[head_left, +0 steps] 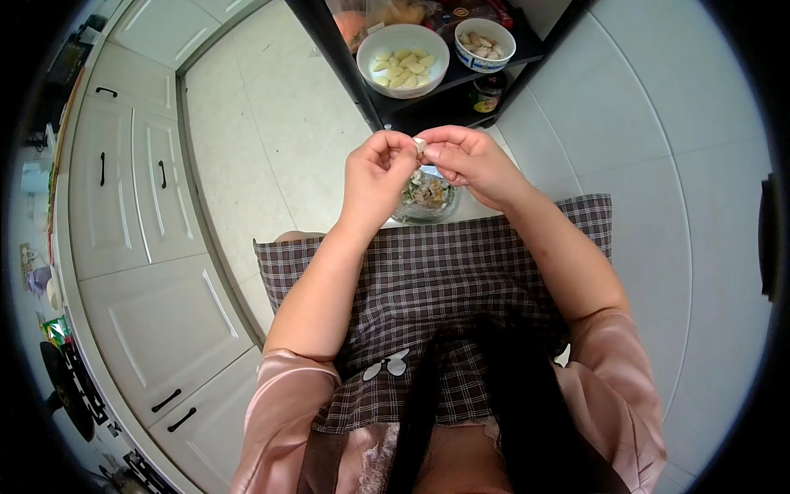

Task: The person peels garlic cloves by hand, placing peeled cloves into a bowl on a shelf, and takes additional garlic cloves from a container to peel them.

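Note:
Between the fingertips of my left hand [380,174] and my right hand [471,165] is a small whitish garlic clove [420,146]; both hands pinch it. Right below them, partly covered by my fingers, stands a clear container [428,202] with peelings and green scraps inside. Beyond my hands, a large white bowl [372,76] on a dark shelf holds several peeled cloves [405,67]. To its right, a smaller patterned bowl [471,59] contains several cloves that look unpeeled.
The black shelf [448,81] also carries bagged food [395,11] at the back and a dark jar [487,95] on a lower level. White cabinets [156,321] line the left side, pale tiled wall the right. A checked apron [428,272] covers my lap.

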{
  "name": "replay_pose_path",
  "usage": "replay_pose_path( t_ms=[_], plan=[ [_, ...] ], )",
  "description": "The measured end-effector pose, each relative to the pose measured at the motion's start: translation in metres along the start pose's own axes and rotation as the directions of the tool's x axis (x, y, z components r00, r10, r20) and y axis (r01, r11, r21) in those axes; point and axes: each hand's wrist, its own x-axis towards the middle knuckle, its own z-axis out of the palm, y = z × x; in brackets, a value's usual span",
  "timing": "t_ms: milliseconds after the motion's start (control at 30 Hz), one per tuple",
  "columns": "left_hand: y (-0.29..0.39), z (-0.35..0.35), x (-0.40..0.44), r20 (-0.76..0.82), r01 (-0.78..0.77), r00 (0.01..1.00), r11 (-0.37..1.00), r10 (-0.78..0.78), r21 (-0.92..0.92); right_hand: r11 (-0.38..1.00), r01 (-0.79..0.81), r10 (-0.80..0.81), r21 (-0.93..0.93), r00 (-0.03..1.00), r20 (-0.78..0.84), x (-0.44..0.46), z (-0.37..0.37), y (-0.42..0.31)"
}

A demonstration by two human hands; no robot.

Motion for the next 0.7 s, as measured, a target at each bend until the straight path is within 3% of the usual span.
replay_pose_path(
  t_ms=[167, 400, 500, 567, 633, 700],
  plan=[
    [0.001, -0.004, 0.001, -0.009, 0.116, 0.993, 0.972, -0.12, -0.205, 1.0, -0.003, 0.004, -0.018, 0.999, 0.039, 0.0, -0.004, 0.001],
    [-0.001, -0.009, 0.005, -0.091, 0.081, 0.988, 0.922, -0.125, -0.378, 0.998, 0.009, -0.006, -0.066, 0.999, 0.045, -0.002, 0.0, -0.002],
    [0.0, -0.012, 0.007, -0.169, 0.063, 0.978, 0.947, -0.122, -0.315, 1.0, 0.012, -0.012, -0.015, 1.0, 0.002, -0.002, 0.0, -0.004],
    [-0.001, -0.008, 0.007, -0.177, 0.061, 0.981, 0.995, -0.075, -0.083, 0.999, 0.014, -0.014, 0.029, 1.0, 0.016, -0.001, -0.003, -0.003],
    [-0.008, -0.007, 0.005, -0.156, 0.049, 0.986, 0.998, -0.055, -0.046, 0.999, 0.012, -0.013, 0.037, 1.0, 0.015, -0.001, -0.004, -0.003],
    [-0.011, -0.004, 0.004, -0.052, 0.103, 0.994, 0.982, -0.095, 0.159, 0.999, 0.011, -0.012, 0.044, 1.0, 0.014, 0.0, -0.006, -0.003]
  ],
)
